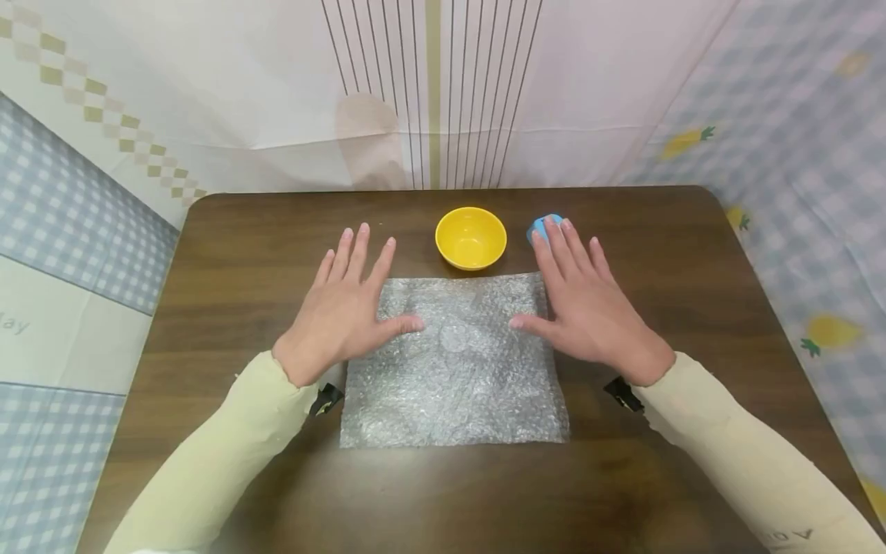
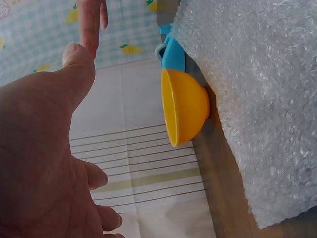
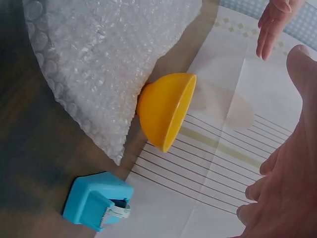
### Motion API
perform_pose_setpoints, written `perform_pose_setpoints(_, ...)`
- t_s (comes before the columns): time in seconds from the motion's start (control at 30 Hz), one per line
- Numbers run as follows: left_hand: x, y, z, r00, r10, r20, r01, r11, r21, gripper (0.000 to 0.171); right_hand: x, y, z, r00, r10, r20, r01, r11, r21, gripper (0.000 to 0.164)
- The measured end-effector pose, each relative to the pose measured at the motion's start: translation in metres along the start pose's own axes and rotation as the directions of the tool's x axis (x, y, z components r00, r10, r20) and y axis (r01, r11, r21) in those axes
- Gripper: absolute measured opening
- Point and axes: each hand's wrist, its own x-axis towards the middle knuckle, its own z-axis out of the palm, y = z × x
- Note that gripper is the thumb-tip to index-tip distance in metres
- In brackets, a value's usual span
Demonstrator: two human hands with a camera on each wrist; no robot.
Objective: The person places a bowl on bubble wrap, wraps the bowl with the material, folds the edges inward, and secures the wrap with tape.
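Note:
A sheet of bubble wrap [image 1: 457, 385] lies flat on the table, and just behind it stands a yellow bowl [image 1: 471, 238], upright with nothing visible inside. To the bowl's right is a small blue tape dispenser [image 3: 96, 201], partly covered by my right fingers in the head view. My left hand [image 1: 346, 308] is spread over the sheet's left edge, palm down, holding nothing. Over the right edge, my right hand [image 1: 588, 308] is likewise spread and holds nothing. Both wrist views show the hands raised above the tabletop, apart from the bowl [image 2: 185, 106].
The brown wooden table [image 1: 228, 254] has rounded far corners. A pale cloth with dark stripes [image 1: 498, 92] hangs behind it, and checked cloth with a pineapple pattern [image 1: 796, 231] hangs at the right. Black wrist straps [image 1: 625, 394] show below the sleeves.

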Motion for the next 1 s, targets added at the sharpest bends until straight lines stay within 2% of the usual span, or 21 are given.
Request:
perform_pose_setpoints(0.47, -0.005, -0.001, 0.022, 0.999, 0.011, 0.05, -0.011, 1.0, -0.005, 0.113, -0.008, 0.0, 0.018, 1.0, 0.006, 0.017, -0.007, 1.0, 0.008, 0.111)
perform_pose_setpoints(0.77, -0.009, -0.003, 0.037, 0.994, 0.053, 0.097, -0.054, 0.999, 0.004, 0.114, -0.012, -0.001, 0.03, 0.999, 0.004, 0.035, -0.004, 1.0, 0.016, 0.112)
perform_pose_setpoints(1.0, -0.009, -0.007, 0.049, 0.99, 0.057, 0.129, -0.059, 0.998, 0.011, 0.118, -0.014, -0.004, 0.04, 0.999, -0.004, 0.044, 0.004, 1.0, 0.002, 0.113)
